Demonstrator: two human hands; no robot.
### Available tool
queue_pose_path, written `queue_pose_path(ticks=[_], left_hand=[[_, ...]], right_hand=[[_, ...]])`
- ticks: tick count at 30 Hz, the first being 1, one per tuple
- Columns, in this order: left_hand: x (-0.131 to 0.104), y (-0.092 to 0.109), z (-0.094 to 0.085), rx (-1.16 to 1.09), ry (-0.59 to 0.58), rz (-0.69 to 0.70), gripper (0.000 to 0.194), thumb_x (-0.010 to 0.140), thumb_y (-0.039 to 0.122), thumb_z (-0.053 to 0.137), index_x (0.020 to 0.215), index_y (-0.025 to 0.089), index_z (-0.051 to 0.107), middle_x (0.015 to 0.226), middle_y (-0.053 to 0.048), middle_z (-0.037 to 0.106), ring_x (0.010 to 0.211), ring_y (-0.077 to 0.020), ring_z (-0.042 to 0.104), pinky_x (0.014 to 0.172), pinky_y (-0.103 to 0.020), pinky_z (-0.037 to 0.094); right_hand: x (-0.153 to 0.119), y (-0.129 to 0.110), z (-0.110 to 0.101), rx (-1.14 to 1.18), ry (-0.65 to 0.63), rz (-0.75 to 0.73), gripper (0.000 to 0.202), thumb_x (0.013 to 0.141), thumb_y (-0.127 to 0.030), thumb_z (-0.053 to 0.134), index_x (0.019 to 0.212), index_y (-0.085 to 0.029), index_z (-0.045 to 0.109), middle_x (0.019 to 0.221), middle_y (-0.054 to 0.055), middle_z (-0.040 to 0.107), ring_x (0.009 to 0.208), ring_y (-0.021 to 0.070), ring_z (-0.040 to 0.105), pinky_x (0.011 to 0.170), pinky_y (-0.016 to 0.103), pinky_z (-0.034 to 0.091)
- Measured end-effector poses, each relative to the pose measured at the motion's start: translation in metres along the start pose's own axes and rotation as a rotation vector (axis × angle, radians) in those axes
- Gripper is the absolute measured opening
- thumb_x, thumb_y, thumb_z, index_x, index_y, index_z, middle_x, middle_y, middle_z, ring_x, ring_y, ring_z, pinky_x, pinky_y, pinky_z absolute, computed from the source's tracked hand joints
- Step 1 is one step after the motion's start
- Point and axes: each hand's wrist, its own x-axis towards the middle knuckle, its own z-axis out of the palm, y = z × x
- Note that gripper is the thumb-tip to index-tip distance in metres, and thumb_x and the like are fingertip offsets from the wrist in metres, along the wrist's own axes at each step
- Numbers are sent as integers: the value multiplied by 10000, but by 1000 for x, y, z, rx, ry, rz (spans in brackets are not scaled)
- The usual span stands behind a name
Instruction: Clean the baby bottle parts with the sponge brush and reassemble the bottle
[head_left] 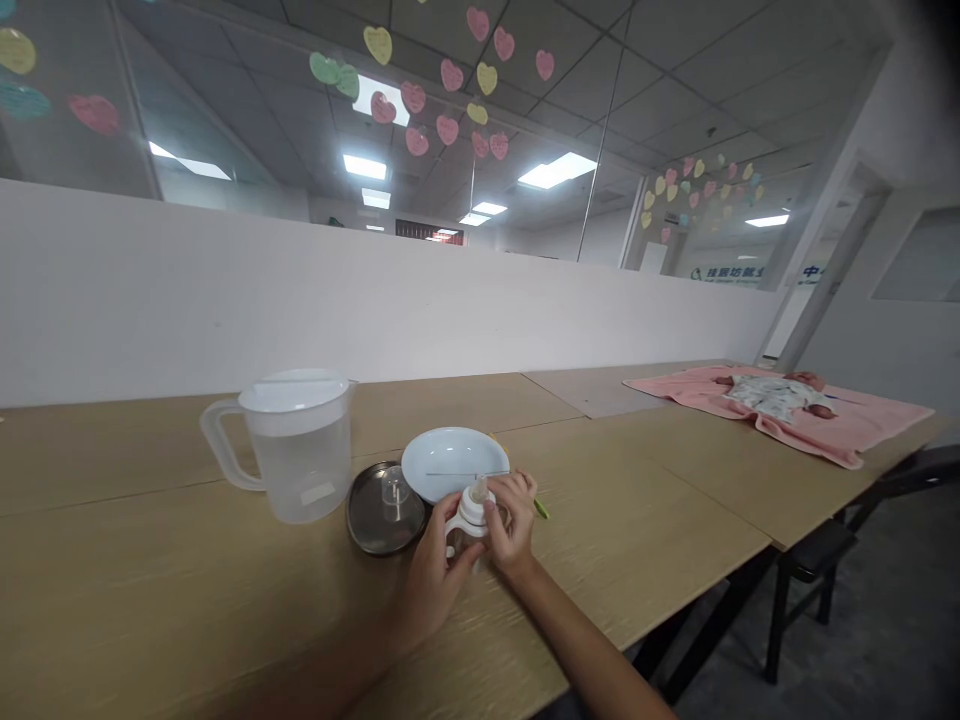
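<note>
A baby bottle (474, 512) with a white collar, a clear teat and a white side handle is held between my two hands, just in front of a white bowl (455, 460). My left hand (439, 565) is wrapped round the body of the bottle from the left. Round the collar, below the teat, the fingers of my right hand (511, 520) are closed. A clear cap (395, 490) stands on a round metal tray (375, 530) to the left of the bottle. Most of the bottle's lower part is hidden by my hands.
A large clear pitcher (304, 470) with a white lid and liquid inside stands on the wooden table (187, 600) at left. A green-tipped item (541, 508) lies right of the bowl. Far right, a baby-like figure (776, 397) rests on a pink towel (817, 440). A dark stool (810, 555) stands beyond the table edge.
</note>
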Motion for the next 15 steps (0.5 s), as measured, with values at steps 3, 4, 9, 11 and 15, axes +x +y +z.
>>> queue_pose_path(ticks=[3, 4, 9, 11, 15], left_hand=[[1, -2, 0, 2, 22, 22, 446, 850, 325, 569, 1253, 214, 415, 1267, -97, 526, 1154, -239, 506, 969, -375, 404], [1, -3, 0, -3, 23, 18, 451, 846, 323, 575, 1253, 212, 417, 1267, -98, 527, 1152, -241, 507, 967, -376, 407], [1, -6, 2, -4, 38, 1, 455, 822, 300, 603, 1235, 208, 436, 1254, -95, 540, 1161, -241, 506, 987, -386, 398], [1, -6, 2, -17, 47, -2, 471, 815, 296, 608, 1243, 205, 434, 1262, -101, 539, 1172, -247, 503, 996, -397, 394], [1, -4, 2, -36, 38, -7, 488, 810, 299, 608, 1256, 202, 438, 1287, -106, 532, 1187, -253, 500, 1003, -404, 397]], right_hand=[[-2, 4, 0, 13, 6, 7, 257, 838, -267, 437, 1028, -212, 601, 816, 22, 636, 771, 191, 578, 938, 479, 297], [-3, 6, 1, 21, 21, 15, 260, 834, -261, 440, 1041, -208, 590, 822, 21, 643, 772, 191, 587, 952, 482, 294], [-5, 9, 3, 49, 50, 39, 164, 816, -236, 426, 878, -212, 577, 796, 8, 645, 756, 189, 589, 961, 475, 305], [-5, 10, 5, 64, 38, 60, 170, 803, -229, 417, 836, -216, 584, 761, -2, 634, 719, 181, 575, 957, 473, 316], [-5, 10, 7, 116, 40, 117, 200, 805, -215, 385, 805, -215, 586, 742, -2, 617, 740, 183, 559, 935, 452, 352]])
